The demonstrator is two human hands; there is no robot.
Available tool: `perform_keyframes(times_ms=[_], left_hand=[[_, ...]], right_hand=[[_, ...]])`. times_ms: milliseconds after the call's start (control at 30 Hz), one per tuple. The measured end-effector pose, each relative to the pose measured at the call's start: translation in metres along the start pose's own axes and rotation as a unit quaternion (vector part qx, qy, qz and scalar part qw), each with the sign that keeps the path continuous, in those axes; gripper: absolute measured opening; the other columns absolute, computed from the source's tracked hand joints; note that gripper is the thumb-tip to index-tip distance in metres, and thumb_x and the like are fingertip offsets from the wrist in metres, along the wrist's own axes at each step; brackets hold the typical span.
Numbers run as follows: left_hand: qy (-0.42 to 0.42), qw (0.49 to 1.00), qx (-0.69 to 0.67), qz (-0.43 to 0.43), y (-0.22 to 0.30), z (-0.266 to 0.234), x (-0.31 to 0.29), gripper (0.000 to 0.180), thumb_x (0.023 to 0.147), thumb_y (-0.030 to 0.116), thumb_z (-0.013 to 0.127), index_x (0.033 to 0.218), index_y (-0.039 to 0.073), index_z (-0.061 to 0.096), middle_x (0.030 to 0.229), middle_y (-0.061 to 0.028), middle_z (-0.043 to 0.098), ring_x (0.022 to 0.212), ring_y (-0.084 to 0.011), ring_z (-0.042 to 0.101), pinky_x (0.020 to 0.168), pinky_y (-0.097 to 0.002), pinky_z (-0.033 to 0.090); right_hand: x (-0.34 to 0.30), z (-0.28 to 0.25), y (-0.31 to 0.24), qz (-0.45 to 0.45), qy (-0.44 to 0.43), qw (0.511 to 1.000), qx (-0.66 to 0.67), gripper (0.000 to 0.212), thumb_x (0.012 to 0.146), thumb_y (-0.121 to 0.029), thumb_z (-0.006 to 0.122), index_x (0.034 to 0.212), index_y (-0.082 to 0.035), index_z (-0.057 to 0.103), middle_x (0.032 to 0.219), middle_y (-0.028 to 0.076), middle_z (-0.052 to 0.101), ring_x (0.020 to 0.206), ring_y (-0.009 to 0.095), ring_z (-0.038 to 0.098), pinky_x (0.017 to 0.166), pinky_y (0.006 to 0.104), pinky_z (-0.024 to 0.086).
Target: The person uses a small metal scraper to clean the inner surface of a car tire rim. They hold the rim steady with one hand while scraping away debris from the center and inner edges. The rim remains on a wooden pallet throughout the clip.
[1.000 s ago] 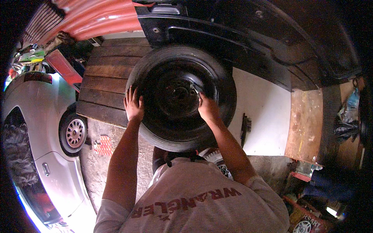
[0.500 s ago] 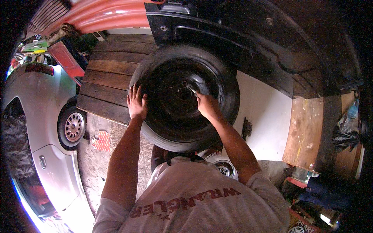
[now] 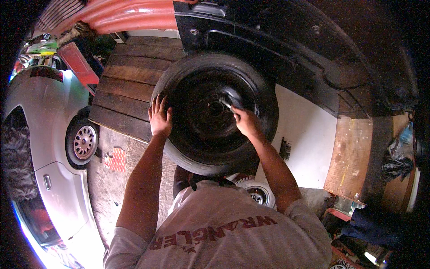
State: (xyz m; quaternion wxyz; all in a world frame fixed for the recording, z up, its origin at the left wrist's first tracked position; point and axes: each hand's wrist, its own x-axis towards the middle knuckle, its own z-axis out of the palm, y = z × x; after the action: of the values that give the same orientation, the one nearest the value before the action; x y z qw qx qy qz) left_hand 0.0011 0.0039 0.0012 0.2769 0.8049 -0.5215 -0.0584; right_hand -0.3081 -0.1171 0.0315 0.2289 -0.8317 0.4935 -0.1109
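A wheel (image 3: 217, 166) with a black tyre and a dark rim stands in front of me, its hollow side facing up toward me. My left hand (image 3: 160, 117) rests on the tyre's left side with its fingers outstretched. Inside the rim, my right hand (image 3: 245, 122) grips a small paintbrush (image 3: 228, 105), whose pale part shows beyond the fingers. The brush tip is close to the rim's centre, beside the hub hole. A glossy black patch (image 3: 234, 93) shines on the rim just past the brush. The tip's exact contact is too dark to make out.
Wooden planks (image 3: 125, 85) lie behind the wheel at left. A large black panel (image 3: 277, 49) spans the back right. A black bristle brush (image 3: 285, 149) is on a white board (image 3: 309, 139). A silver car (image 3: 58, 134) stands at left; another wheel (image 3: 259, 195) lies below.
My right hand has shifted slightly right and nearer me with the paintbrush, so more of the tool shows. My left hand stays on the tyre. The whole view has shifted a little.
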Motion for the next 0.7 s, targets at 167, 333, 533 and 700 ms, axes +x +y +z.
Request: perform_keyframes(times_ms=[167,333,533,700], left_hand=[[-0.001,1.000,0.017,-0.004,0.000,-0.001,-0.001,0.054,0.094,0.044,0.038,0.142,0.018,0.037,0.153,-0.0051,0.025,0.142,-0.0285,0.018,0.114,-0.0497,0.013],[0.001,1.000,0.020,0.004,0.000,0.001,0.001,0.053,0.095,0.043,0.037,0.142,0.018,0.037,0.153,-0.0053,0.025,0.142,-0.0285,0.019,0.114,-0.0491,0.013],[0.002,1.000,0.020,0.003,0.001,0.001,0.001,0.053,0.095,0.043,0.038,0.141,0.018,0.037,0.153,-0.0055,0.025,0.141,-0.0287,0.019,0.114,-0.0487,0.013],[0.000,0.999,0.045,0.000,-0.003,0.001,-0.001,0.052,0.095,0.042,0.038,0.141,0.017,0.037,0.152,-0.0059,0.026,0.141,-0.0291,0.019,0.114,-0.0468,0.014]], right_hand=[[-0.017,-0.027,-0.004,0.042,-0.064,0.996,-0.035,0.033,0.087,-0.021,0.061,0.120,-0.023,0.062,0.092,0.017,0.066,0.083,0.034,0.064,0.072,0.0422,0.051],[0.002,-0.023,-0.010,0.029,0.011,1.000,0.004,0.032,0.088,-0.023,0.061,0.119,-0.023,0.063,0.099,0.016,0.066,0.088,0.036,0.064,0.074,0.0425,0.051],[-0.016,-0.009,0.002,0.045,-0.009,0.998,0.032,0.032,0.088,-0.023,0.060,0.120,-0.023,0.062,0.098,0.017,0.066,0.086,0.038,0.063,0.075,0.0433,0.051],[-0.032,-0.026,0.005,0.069,-0.013,0.998,0.004,0.029,0.089,-0.022,0.057,0.116,-0.016,0.064,0.094,0.018,0.066,0.084,0.037,0.064,0.073,0.0450,0.051]])
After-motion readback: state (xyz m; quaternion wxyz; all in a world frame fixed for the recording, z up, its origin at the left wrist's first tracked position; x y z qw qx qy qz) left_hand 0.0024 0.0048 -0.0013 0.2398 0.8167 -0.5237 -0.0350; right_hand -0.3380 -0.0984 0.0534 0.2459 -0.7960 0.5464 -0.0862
